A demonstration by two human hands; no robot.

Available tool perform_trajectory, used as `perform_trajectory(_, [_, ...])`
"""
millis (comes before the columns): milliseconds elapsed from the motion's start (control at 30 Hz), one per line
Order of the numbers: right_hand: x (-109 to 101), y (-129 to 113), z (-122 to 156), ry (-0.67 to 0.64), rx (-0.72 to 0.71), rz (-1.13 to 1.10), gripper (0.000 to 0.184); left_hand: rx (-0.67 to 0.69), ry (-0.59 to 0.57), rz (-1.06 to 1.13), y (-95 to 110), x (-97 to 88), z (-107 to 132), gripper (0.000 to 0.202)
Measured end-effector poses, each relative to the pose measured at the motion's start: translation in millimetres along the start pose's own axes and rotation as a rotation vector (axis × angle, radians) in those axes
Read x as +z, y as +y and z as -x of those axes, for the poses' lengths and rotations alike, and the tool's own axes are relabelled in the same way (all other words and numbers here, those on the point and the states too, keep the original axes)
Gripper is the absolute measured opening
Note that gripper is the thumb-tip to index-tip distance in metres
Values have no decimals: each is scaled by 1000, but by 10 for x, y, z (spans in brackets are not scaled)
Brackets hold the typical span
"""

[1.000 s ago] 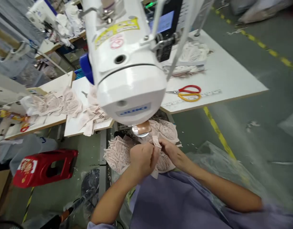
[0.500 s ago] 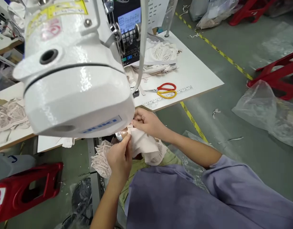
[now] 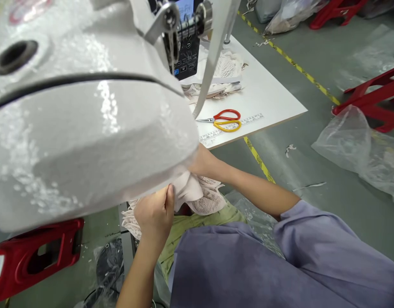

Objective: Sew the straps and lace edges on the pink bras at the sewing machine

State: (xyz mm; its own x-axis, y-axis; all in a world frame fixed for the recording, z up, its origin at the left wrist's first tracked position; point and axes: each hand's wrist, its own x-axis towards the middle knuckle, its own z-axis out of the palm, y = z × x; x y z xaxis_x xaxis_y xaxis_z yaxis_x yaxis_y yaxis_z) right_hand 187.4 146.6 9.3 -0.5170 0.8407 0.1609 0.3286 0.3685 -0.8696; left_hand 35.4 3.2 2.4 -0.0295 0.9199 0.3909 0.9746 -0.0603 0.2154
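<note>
A big white sewing machine head (image 3: pixel 81 115) fills the upper left and hides the needle area. Just below its lower edge my left hand (image 3: pixel 155 214) is closed, pinching a pale pink lace fabric piece (image 3: pixel 200 197). My right hand (image 3: pixel 200 160) reaches under the machine head; only its wrist and back show, and its fingers are hidden behind the machine. The fabric hangs from under the machine over my lap. More pink lace pieces (image 3: pixel 130 222) lie beside my left hand.
Red and yellow scissors (image 3: pixel 225 120) lie on the white table (image 3: pixel 274 100) next to a printed ruler. A lace pile (image 3: pixel 227 72) sits behind, by the control panel (image 3: pixel 186 47). Red stools (image 3: pixel 36 256) (image 3: pixel 373 100) and a plastic bag (image 3: pixel 360 149) stand on the floor.
The view has closed in on the machine head, which now covers my right hand's fingers. Both hands have carried the fabric up under the machine.
</note>
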Motion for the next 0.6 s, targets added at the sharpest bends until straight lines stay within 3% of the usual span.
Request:
perform_trajectory(400, [-44,-65,25,-4,14,-34,16,62,3,-53,-60,16,33,27])
perform_trajectory(600, [-88,-136,47,-19,29,-39,10,38,-2,-20,-88,34,53,31])
